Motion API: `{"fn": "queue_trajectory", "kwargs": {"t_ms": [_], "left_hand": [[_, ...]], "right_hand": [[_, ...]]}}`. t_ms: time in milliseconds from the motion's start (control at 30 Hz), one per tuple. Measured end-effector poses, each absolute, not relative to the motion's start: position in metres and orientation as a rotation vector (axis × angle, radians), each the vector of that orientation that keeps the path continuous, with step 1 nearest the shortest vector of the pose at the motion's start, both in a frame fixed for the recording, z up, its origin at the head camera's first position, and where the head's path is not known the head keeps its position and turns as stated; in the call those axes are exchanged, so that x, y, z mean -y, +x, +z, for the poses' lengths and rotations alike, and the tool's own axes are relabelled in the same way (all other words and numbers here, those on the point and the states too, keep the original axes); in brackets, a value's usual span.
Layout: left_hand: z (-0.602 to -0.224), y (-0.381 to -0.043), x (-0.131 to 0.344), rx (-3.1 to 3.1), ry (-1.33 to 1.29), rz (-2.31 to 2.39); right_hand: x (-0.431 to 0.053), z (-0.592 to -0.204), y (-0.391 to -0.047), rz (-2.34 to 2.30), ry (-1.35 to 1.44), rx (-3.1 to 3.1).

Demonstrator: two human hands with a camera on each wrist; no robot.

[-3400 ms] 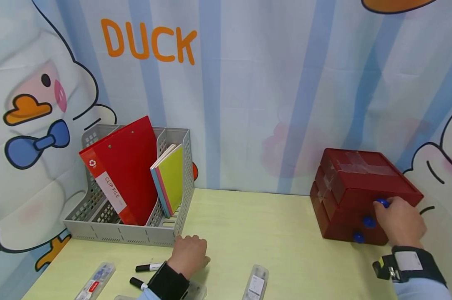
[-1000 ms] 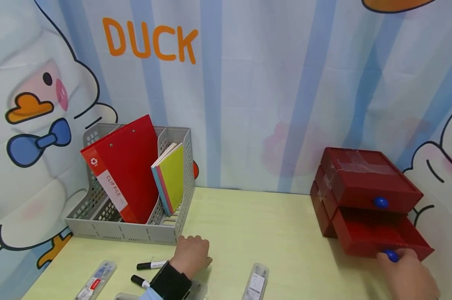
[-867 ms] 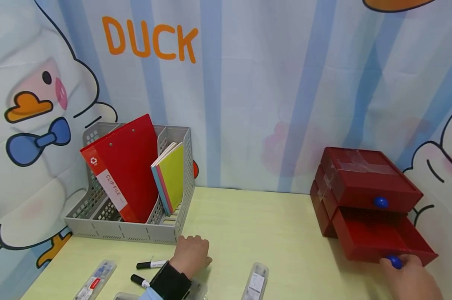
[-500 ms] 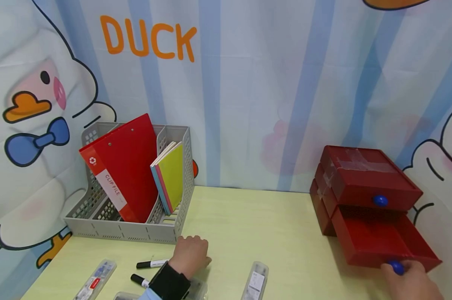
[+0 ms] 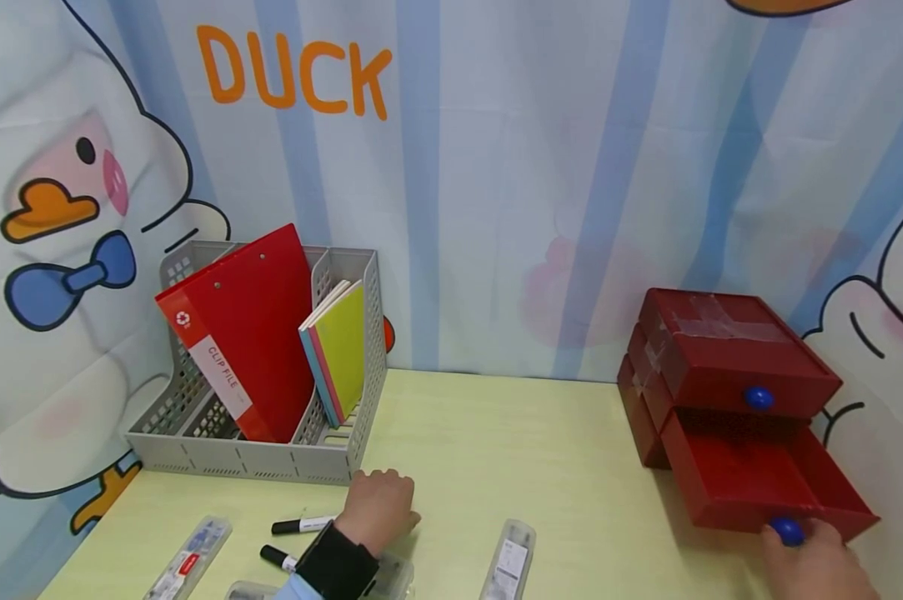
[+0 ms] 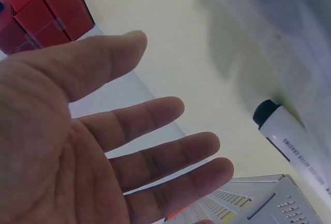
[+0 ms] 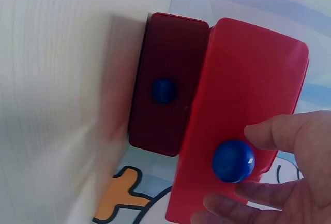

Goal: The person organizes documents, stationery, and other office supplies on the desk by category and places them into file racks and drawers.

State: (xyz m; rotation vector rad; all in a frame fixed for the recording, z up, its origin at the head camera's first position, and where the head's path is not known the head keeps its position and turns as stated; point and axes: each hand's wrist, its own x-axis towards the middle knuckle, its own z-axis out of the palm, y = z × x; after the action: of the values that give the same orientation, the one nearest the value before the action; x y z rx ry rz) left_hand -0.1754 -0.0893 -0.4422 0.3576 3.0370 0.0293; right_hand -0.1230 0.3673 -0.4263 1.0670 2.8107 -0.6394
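Note:
My right hand (image 5: 819,562) is at the blue knob (image 5: 787,532) of a red drawer (image 5: 721,514), in the middle of a stacked red drawer box (image 5: 751,354). That drawer stands pulled out, its visible inside bare. In the right wrist view, my thumb (image 7: 276,132) and fingers (image 7: 269,195) lie on either side of the round knob. My left hand (image 5: 379,508) holds nothing and stays over the table by two black-capped markers (image 5: 295,527). Its fingers (image 6: 170,146) stretch loosely in the left wrist view, near a white marker (image 6: 292,138).
A grey organiser (image 5: 241,458) at the left holds a red clip file (image 5: 259,333) and several thin notebooks (image 5: 338,350). Clear plastic cases (image 5: 190,558) lie near the front, with another case (image 5: 509,560) at the middle. A duck-print curtain (image 5: 496,167) hangs behind the table.
My right hand has gone from the top knob to the middle one and drawn the middle drawer out toward me. Over the last half second it barely moves. The left hand stays put.

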Motion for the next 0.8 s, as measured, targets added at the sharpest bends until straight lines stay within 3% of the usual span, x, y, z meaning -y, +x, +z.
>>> {"fn": "queue_trajectory", "kwargs": {"t_ms": [500,800], "left_hand": [[-0.444,-0.171,0.081,-2.93,0.403,0.12],[-0.446,-0.162,0.082,-2.869,0.653,0.19]], "right_hand": [[-0.316,-0.395,-0.124,-0.398,0.874,-2.933],[-0.273,-0.399,-0.128,-0.343,0.656,-3.035]]}}
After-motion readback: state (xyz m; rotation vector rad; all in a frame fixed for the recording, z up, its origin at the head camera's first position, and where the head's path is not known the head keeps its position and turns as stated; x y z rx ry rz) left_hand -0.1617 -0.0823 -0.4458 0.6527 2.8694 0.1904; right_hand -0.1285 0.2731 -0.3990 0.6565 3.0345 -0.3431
